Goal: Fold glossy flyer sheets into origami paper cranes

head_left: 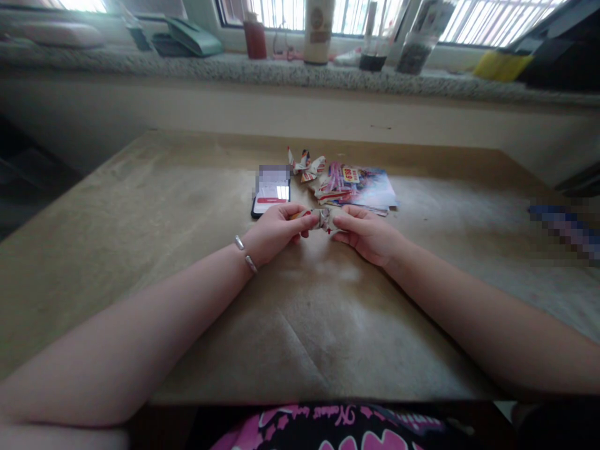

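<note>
Between my two hands, just above the table, is a small piece of folded printed paper (324, 219), whitish with red and dark marks. My left hand (284, 230) pinches its left end between thumb and fingers; a metal bangle circles that wrist. My right hand (363, 231) pinches the right end the same way. Parts of the paper are hidden under the fingers. Beyond the hands lies a folded paper figure (307, 165) with pointed, petal-like flaps. A phone (272, 190) with a lit screen rests just past my left hand.
Colourful printed sheets (370, 187) lie in a pile behind my right hand. On the table's (187, 187) right edge is a blurred blue item (569, 231). Several bottles, including a red one (254, 37), stand on the stone windowsill (187, 67) at the back.
</note>
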